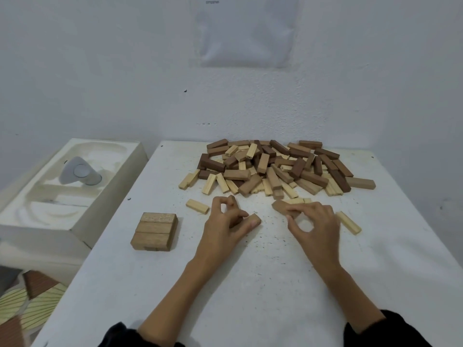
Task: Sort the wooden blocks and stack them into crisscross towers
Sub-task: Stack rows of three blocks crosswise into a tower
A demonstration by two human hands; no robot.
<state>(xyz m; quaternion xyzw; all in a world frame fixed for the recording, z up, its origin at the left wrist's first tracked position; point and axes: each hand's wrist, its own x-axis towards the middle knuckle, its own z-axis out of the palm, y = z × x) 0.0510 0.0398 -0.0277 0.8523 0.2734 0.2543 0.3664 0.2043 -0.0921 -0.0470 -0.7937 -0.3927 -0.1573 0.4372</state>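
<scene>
Left fingers [252,224] pinch brown block [256,216] (right fingers [297,209] likewise).

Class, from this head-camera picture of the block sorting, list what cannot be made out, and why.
All head view.
started tower: lower layers, covered by its top blocks.
block in the left hand: mostly behind fingers.
second block pinched by the right hand: partly covered.
pile: bottom blocks buried.
wall paper: print too small.

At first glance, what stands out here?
A jumbled heap of pale, tan and dark-brown wooden blocks lies at the white table's far edge. Nearer, the left hand grips a tan block, the right hand a second tan block; a stack of tan blocks sits to their left.
</scene>
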